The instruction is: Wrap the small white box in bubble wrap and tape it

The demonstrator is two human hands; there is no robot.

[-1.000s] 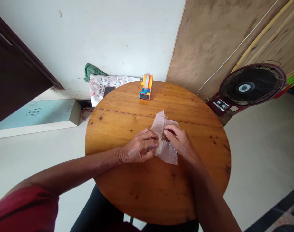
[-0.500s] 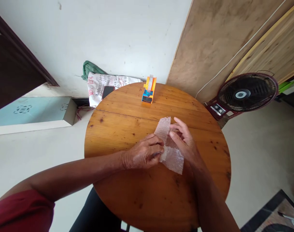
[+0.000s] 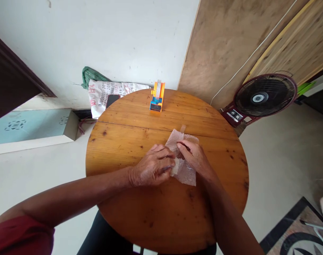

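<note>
Bubble wrap (image 3: 187,175) ran lengthwise away, between left hand (image 3: 154,165), curled tight on its edge, and right hand (image 3: 195,157), fingertips nearly together, grip unclear.

Your two hands (image 3: 154,165) (image 3: 196,157), one bubble-wrap bundle (image 3: 186,173)
You have one round table (image 3: 119,141), one tape dispenser (image 3: 157,97), one fan (image 3: 266,95).

Noted white wall (image 3: 110,39) w/ sm. marks, adj. brown plywood panel (image 3: 219,42), crossed diag. by white cable (image 3: 237,69). Found round wood table (image 3: 119,148) w/ knots, dk. red floor fan (image 3: 264,95) to R, dk. door (image 3: 10,78) to L. Logged pale flr. (image 3: 264,159), soft sheen, dk.-bordered inset (image 3: 286,214) lower R.
</note>
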